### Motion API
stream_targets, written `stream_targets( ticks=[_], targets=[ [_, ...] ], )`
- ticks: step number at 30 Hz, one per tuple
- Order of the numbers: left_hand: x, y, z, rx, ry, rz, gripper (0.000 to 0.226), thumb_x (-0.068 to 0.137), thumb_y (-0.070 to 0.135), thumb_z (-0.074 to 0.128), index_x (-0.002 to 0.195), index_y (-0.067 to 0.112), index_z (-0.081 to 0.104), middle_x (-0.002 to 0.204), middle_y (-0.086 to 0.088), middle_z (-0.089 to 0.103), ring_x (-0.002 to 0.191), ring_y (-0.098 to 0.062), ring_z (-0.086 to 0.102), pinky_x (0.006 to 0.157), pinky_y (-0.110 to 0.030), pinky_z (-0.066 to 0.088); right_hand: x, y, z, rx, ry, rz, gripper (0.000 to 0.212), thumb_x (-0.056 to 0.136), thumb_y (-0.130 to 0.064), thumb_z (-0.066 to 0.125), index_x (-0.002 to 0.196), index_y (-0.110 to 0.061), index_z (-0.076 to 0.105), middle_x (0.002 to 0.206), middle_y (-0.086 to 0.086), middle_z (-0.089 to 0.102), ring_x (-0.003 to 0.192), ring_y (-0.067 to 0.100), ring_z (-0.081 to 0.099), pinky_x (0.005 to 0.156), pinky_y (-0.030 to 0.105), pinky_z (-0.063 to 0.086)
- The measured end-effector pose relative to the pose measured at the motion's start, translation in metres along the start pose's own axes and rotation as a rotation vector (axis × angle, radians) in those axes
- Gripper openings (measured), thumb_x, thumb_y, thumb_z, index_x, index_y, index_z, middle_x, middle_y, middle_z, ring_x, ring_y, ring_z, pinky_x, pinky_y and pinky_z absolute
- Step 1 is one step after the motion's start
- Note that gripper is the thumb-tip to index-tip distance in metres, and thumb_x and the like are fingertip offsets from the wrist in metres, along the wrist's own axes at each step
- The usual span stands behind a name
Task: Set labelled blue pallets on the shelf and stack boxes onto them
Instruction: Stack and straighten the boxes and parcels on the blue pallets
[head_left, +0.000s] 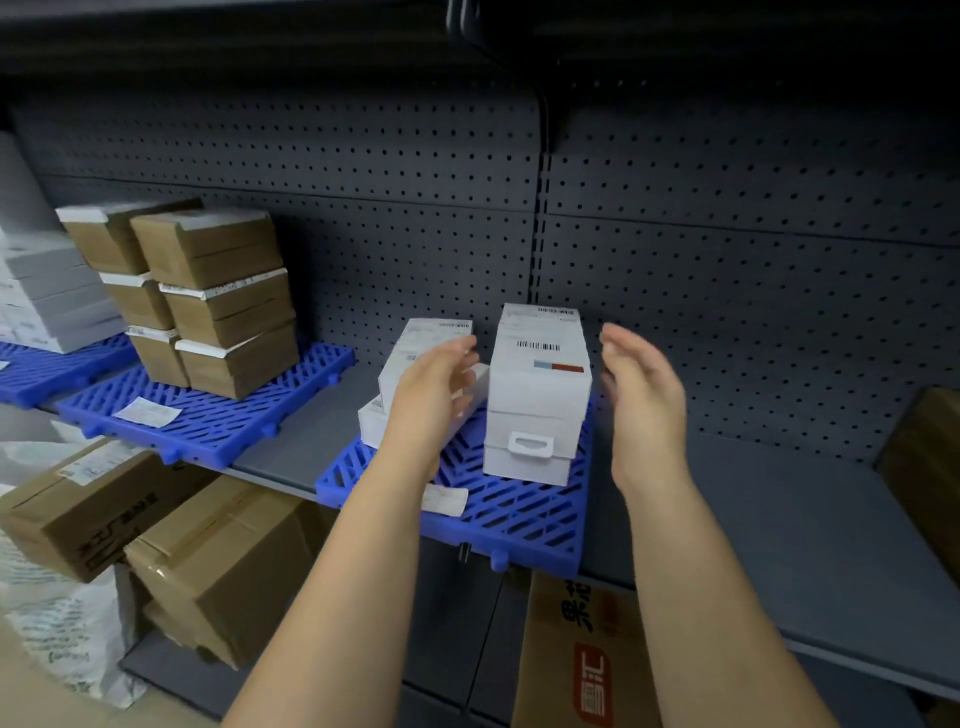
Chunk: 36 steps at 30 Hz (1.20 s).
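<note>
Toward the front edge of the grey shelf (779, 493): blue pallet (519, 514), seemingly hanging a little over that edge, with its paper label (444, 500) near the front-left part, probably so it reads from the aisle. Carries two white loads pushed toward its back edge, which leaves the label uncovered: tall white stack (537, 395) on the right half, lower white boxes (415, 348) on the left half. Flanking the tall stack, left hand (434, 395) and right hand (644, 400), palms inward, fingers spread and relaxed, gripping nothing. Right hand plainly apart from the stack; left hand in front of the lower boxes, contact impossible to tell. Looks like squaring up the stack. Toward the shelf's left end, second blue pallet (218, 415) bearing brown boxes (218, 301).
</note>
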<state>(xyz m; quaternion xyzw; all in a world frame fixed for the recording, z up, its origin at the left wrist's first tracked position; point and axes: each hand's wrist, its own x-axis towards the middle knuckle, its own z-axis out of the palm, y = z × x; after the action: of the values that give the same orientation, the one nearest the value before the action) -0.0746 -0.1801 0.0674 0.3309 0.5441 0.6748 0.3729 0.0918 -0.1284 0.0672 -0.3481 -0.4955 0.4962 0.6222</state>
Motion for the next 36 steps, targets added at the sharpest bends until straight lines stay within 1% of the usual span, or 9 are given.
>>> stream_targets(
  ticks=[5,7,9,14,18,22,26,32,36],
  targets=[
    [0.023,0.044,-0.012,0.140,0.032,0.225,0.023,0.097,0.021,0.051,0.111,0.030,0.068,0.112,0.012,0.067,0.106,-0.003,0.060,0.095,-0.031,0.049,0.025,-0.037,0.049,-0.421,-0.198,-0.277,0.030,0.086,-0.017,0.068,0.112,-0.033,0.064,0.120,-0.016,0.060,0.117,0.004,0.050,0.098,0.025,0.041],
    [0.032,0.052,-0.024,0.280,0.029,0.337,0.024,0.096,0.019,0.055,0.115,0.027,0.066,0.109,0.016,0.065,0.102,0.003,0.059,0.090,-0.024,0.047,0.025,-0.042,0.067,-0.622,-0.270,-0.387,0.034,0.085,-0.020,0.069,0.117,-0.031,0.062,0.123,-0.014,0.057,0.118,0.005,0.045,0.099,0.025,0.037],
    [0.046,0.054,-0.041,0.496,0.001,0.445,0.026,0.093,0.020,0.058,0.117,0.026,0.064,0.114,0.013,0.064,0.108,-0.002,0.058,0.090,-0.023,0.045,0.024,-0.042,0.082,-0.867,-0.361,-0.484,0.037,0.085,-0.023,0.068,0.121,-0.030,0.060,0.126,-0.012,0.055,0.122,0.009,0.041,0.099,0.026,0.035],
    [0.075,0.054,-0.082,1.133,-0.076,0.619,0.040,0.087,0.030,0.059,0.127,0.029,0.059,0.133,0.006,0.057,0.126,-0.019,0.044,0.100,-0.038,0.040,0.023,-0.027,0.114,-1.272,-0.461,-0.477,0.047,0.086,-0.028,0.064,0.132,-0.028,0.053,0.135,-0.007,0.052,0.127,0.019,0.035,0.099,0.033,0.034],
    [0.086,0.051,-0.111,1.399,-0.118,0.718,0.045,0.086,0.042,0.055,0.130,0.031,0.056,0.136,0.009,0.053,0.127,-0.019,0.040,0.100,-0.042,0.033,0.010,-0.007,0.139,-1.399,-0.420,-0.489,0.048,0.087,-0.027,0.062,0.134,-0.024,0.050,0.133,-0.004,0.052,0.124,0.021,0.036,0.102,0.035,0.034],
    [0.091,0.030,-0.139,1.393,-0.178,0.721,0.050,0.086,0.054,0.055,0.131,0.032,0.056,0.135,0.010,0.052,0.128,-0.018,0.039,0.102,-0.041,0.031,-0.014,0.022,0.160,-1.404,-0.336,-0.485,0.047,0.088,-0.021,0.060,0.135,-0.021,0.050,0.135,-0.001,0.051,0.126,0.023,0.036,0.102,0.034,0.033],
    [0.095,0.005,-0.150,1.281,-0.272,0.685,0.053,0.083,0.060,0.059,0.128,0.032,0.058,0.132,0.012,0.054,0.127,-0.016,0.040,0.102,-0.040,0.033,-0.029,0.055,0.167,-1.391,-0.245,-0.278,0.053,0.086,-0.021,0.060,0.137,-0.021,0.046,0.144,0.004,0.038,0.132,0.025,0.030,0.106,0.038,0.034],
    [0.105,-0.013,-0.159,1.139,-0.375,0.667,0.047,0.086,0.046,0.064,0.130,0.032,0.053,0.132,0.011,0.056,0.127,-0.015,0.040,0.103,-0.035,0.030,-0.042,0.085,0.165,-1.271,-0.146,-0.196,0.056,0.084,-0.014,0.062,0.138,-0.020,0.048,0.146,0.004,0.038,0.132,0.027,0.033,0.107,0.041,0.037],
    [0.112,-0.017,-0.173,0.988,-0.455,0.612,0.045,0.086,0.037,0.068,0.129,0.030,0.055,0.127,0.007,0.058,0.125,-0.015,0.042,0.103,-0.035,0.037,-0.058,0.098,0.167,-1.164,-0.014,-0.280,0.050,0.083,-0.011,0.064,0.132,-0.020,0.056,0.142,0.002,0.044,0.129,0.022,0.035,0.105,0.037,0.037]
  ],
)
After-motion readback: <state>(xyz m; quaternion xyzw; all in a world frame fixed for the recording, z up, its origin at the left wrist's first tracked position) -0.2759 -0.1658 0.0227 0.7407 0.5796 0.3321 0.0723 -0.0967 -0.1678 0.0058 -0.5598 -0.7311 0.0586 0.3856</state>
